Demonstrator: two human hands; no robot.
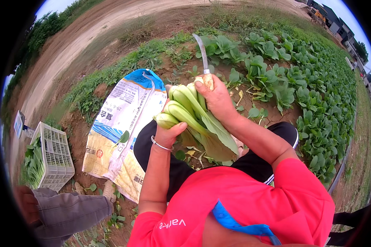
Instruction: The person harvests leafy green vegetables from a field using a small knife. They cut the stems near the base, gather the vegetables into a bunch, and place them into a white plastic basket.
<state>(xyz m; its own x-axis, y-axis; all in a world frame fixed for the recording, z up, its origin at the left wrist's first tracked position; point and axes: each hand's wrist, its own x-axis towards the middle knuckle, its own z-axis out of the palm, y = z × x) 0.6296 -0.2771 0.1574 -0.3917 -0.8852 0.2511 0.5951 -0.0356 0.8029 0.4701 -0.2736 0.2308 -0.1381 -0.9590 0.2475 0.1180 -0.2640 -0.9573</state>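
A bunch of pale-stemmed leafy greens, likely bok choy [188, 108], is held in front of my knees, root ends up and leaves hanging down. My left hand [168, 131] wraps round the bunch from the left, thumb across the stems. In my right hand [218, 97] is a curved knife [203, 51], its wooden handle in my grip and its blade pointing away from me. That hand's fingers also rest against the right side of the bunch, partly hidden by the stems. A printed woven sack [120, 114] lies flat on the soil to my left, with one loose leaf on it.
A white plastic crate [56, 154] of greens stands at the left, beside a device with a screen [18, 123]. Another person's grey-trousered leg [74, 210] is close at lower left. Rows of growing greens [312, 83] cover the right; a dirt track [89, 31] runs behind.
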